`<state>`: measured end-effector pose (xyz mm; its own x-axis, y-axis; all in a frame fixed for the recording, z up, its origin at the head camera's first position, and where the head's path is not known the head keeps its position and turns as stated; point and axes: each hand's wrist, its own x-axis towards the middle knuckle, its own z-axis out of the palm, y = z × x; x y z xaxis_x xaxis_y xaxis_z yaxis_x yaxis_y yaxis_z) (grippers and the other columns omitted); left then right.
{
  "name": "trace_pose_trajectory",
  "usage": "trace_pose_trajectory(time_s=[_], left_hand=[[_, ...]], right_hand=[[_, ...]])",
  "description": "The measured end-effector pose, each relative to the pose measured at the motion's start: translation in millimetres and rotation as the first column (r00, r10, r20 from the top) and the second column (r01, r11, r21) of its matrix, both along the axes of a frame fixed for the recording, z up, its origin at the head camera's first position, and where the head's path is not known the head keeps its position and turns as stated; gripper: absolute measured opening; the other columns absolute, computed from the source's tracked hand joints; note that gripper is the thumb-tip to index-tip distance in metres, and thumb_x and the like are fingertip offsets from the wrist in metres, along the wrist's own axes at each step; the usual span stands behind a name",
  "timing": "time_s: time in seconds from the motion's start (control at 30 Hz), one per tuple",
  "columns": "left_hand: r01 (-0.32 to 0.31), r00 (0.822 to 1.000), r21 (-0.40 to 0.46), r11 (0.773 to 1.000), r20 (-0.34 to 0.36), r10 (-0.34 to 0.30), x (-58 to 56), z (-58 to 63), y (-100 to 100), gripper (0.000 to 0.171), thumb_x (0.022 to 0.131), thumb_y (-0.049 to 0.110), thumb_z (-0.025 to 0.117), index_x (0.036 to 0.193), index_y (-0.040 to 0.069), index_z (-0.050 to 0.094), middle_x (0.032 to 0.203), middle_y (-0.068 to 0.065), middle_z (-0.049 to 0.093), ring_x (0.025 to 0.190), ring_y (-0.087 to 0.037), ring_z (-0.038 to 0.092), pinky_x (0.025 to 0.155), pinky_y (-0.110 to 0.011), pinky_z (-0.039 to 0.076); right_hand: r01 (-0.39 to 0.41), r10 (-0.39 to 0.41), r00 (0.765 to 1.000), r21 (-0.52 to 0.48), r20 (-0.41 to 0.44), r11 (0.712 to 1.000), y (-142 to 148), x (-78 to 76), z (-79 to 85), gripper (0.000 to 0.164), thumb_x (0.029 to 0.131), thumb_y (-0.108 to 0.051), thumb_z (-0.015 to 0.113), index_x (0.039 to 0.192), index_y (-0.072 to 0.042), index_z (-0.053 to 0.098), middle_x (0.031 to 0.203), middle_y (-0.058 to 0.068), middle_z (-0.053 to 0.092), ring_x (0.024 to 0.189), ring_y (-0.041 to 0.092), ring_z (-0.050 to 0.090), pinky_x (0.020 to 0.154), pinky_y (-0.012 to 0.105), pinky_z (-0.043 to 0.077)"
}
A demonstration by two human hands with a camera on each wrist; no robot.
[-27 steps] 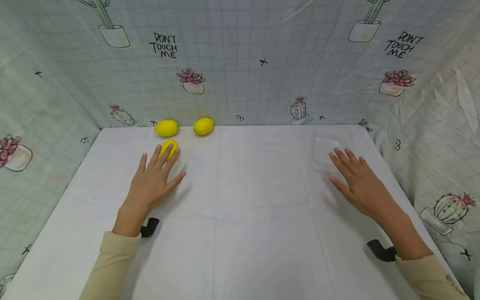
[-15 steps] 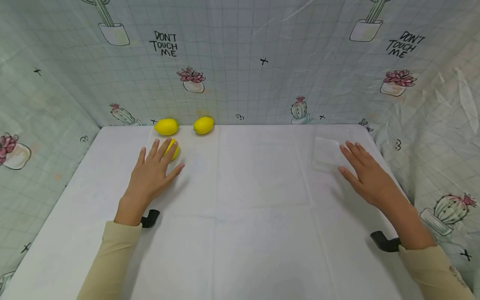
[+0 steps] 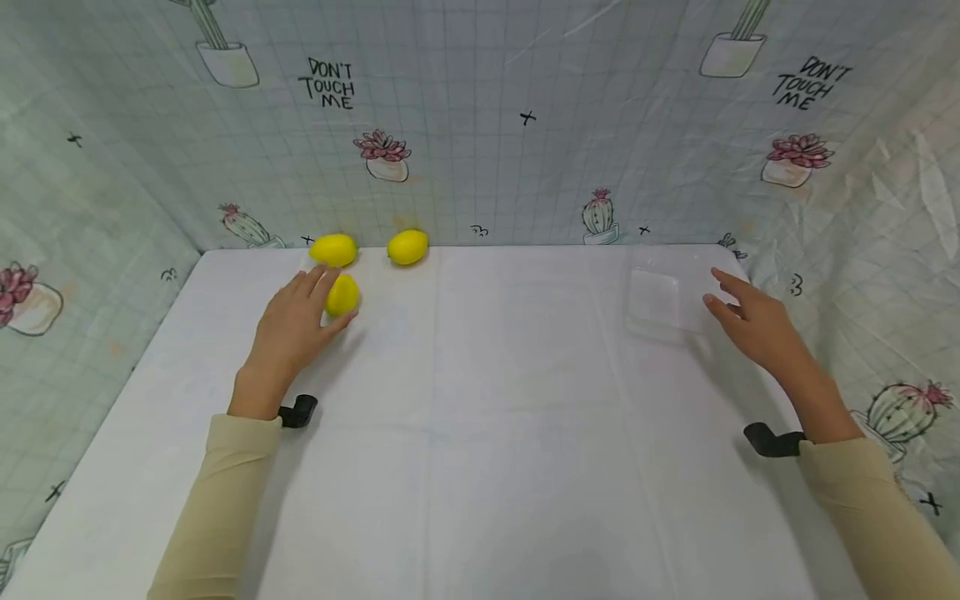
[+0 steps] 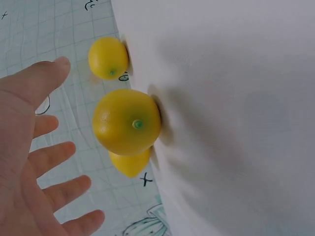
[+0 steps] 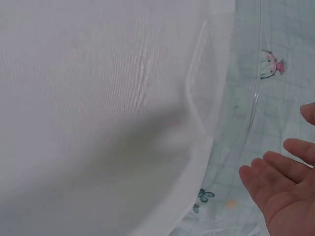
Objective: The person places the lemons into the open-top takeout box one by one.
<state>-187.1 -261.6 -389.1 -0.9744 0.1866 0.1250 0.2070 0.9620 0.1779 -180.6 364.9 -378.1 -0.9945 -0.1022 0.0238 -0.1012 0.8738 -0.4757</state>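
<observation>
head view is showing me the left hand [image 3: 291, 321] hovering by the nearest of three yellow lemons, the front lemon [image 3: 342, 295], which is sitting on the white table [image 3: 487, 375] toward the far left. in that view the fruit is peeking out between thumb and fingertips; from the left wrist camera i'm seeing a gap, with the thumb standing wide of the spread fingers and none of them touching the lemon, whose green tip is showing. just behind it, the back left lemon [image 3: 333, 249] is lying by the table's rear edge, and the back right lemon [image 3: 407, 247] is resting a little way along that edge. over on the far right i'm watching the right hand [image 3: 761, 329] hanging beside a clear container [image 3: 654, 298], its fingers lightly bent, its thumb held apart, apart from the plastic in the right wrist view. beige sleeves [image 3: 217, 500] are covering both forearms, and a cactus-print cloth [image 3: 480, 150] is hanging behind the table.
</observation>
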Motion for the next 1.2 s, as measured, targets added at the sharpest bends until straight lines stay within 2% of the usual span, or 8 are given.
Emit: trace_pose_trajectory(time_s=[0.3, 0.4, 0.5, 0.6, 0.73, 0.93, 1.1, 1.2], left_hand=[[-0.072, 0.997, 0.058, 0.996, 0.018, 0.071, -9.8, 2.1, 3.2, 0.073, 0.099, 0.038, 0.066, 0.157, 0.007, 0.033, 0.158, -0.023, 0.035, 0.137, -0.052, 0.036, 0.103, -0.072, 0.037], [-0.108, 0.993, 0.074, 0.991, 0.044, 0.105, -14.2, 1.2, 5.3, 0.071, 0.100, 0.040, 0.064, 0.156, 0.007, 0.034, 0.157, -0.023, 0.036, 0.133, -0.052, 0.040, 0.100, -0.071, 0.040], [-0.148, 0.987, 0.094, 0.984, 0.076, 0.141, -20.8, -1.7, 5.7, 0.069, 0.101, 0.039, 0.063, 0.155, 0.007, 0.035, 0.156, -0.024, 0.037, 0.129, -0.052, 0.042, 0.098, -0.070, 0.042], [-0.187, 0.979, 0.118, 0.975, 0.108, 0.175, -28.8, -5.6, 5.7, 0.068, 0.102, 0.040, 0.061, 0.155, 0.005, 0.035, 0.154, -0.027, 0.037, 0.128, -0.052, 0.044, 0.099, -0.070, 0.043], [-0.227, 0.962, 0.157, 0.961, 0.188, 0.197, -39.6, -8.6, 5.9, 0.065, 0.105, 0.040, 0.056, 0.152, -0.002, 0.037, 0.148, -0.031, 0.041, 0.129, -0.051, 0.045, 0.104, -0.067, 0.041], [-0.260, 0.925, 0.191, 0.946, 0.330, 0.188, -48.8, -0.8, 3.1, 0.064, 0.104, 0.038, 0.058, 0.148, -0.006, 0.041, 0.144, -0.032, 0.047, 0.129, -0.050, 0.046, 0.108, -0.064, 0.039], [-0.250, 0.907, 0.215, 0.944, 0.392, 0.151, -51.9, 6.2, -5.0, 0.068, 0.102, 0.036, 0.064, 0.151, -0.004, 0.041, 0.148, -0.031, 0.045, 0.133, -0.049, 0.041, 0.111, -0.064, 0.035], [-0.239, 0.908, 0.248, 0.939, 0.401, 0.125, -53.4, 7.7, -7.7, 0.066, 0.099, 0.033, 0.069, 0.149, -0.002, 0.045, 0.148, -0.027, 0.046, 0.131, -0.046, 0.042, 0.112, -0.063, 0.035]], right_hand=[[0.051, -0.036, 0.990, -0.105, 0.139, 0.993, 20.8, -20.2, -2.4, 0.073, 0.108, -0.051, 0.037, 0.156, 0.003, 0.033, 0.150, 0.031, 0.045, 0.128, 0.047, 0.053, 0.098, 0.058, 0.050], [0.078, -0.033, 0.976, -0.206, 0.215, 0.976, 26.7, -27.2, -6.1, 0.073, 0.108, -0.050, 0.037, 0.155, 0.006, 0.033, 0.149, 0.033, 0.045, 0.115, 0.020, 0.067, 0.093, 0.037, 0.058], [0.112, -0.011, 0.955, -0.326, 0.297, 0.939, 32.2, -34.5, -10.4, 0.072, 0.109, -0.047, 0.039, 0.154, 0.008, 0.031, 0.150, 0.031, 0.045, 0.102, -0.005, 0.062, 0.088, 0.021, 0.057], [0.156, 0.017, 0.930, -0.435, 0.367, 0.887, 38.4, -40.0, -14.9, 0.070, 0.109, -0.044, 0.042, 0.154, 0.008, 0.030, 0.140, 0.015, 0.059, 0.098, -0.008, 0.063, 0.087, 0.020, 0.057], [0.239, 0.076, 0.892, -0.608, 0.445, 0.757, 43.8, -41.7, -18.8, 0.050, 0.108, -0.036, 0.049, 0.147, -0.005, 0.048, 0.116, -0.012, 0.070, 0.102, 0.005, 0.069, 0.087, 0.026, 0.059], [0.301, 0.171, 0.867, -0.765, 0.468, 0.569, 41.3, -39.3, -20.9, 0.018, 0.106, -0.024, 0.056, 0.111, -0.028, 0.072, 0.113, -0.005, 0.075, 0.106, 0.015, 0.072, 0.088, 0.030, 0.059], [0.299, 0.198, 0.879, -0.824, 0.434, 0.481, 38.3, -40.9, -24.0, 0.023, 0.106, -0.011, 0.055, 0.112, -0.025, 0.073, 0.116, -0.003, 0.074, 0.109, 0.014, 0.070, 0.089, 0.033, 0.059], [0.307, 0.184, 0.885, -0.835, 0.427, 0.457, 37.6, -42.9, -26.6, 0.023, 0.105, -0.011, 0.057, 0.114, -0.025, 0.072, 0.117, -0.006, 0.073, 0.110, 0.013, 0.070, 0.091, 0.035, 0.059]])
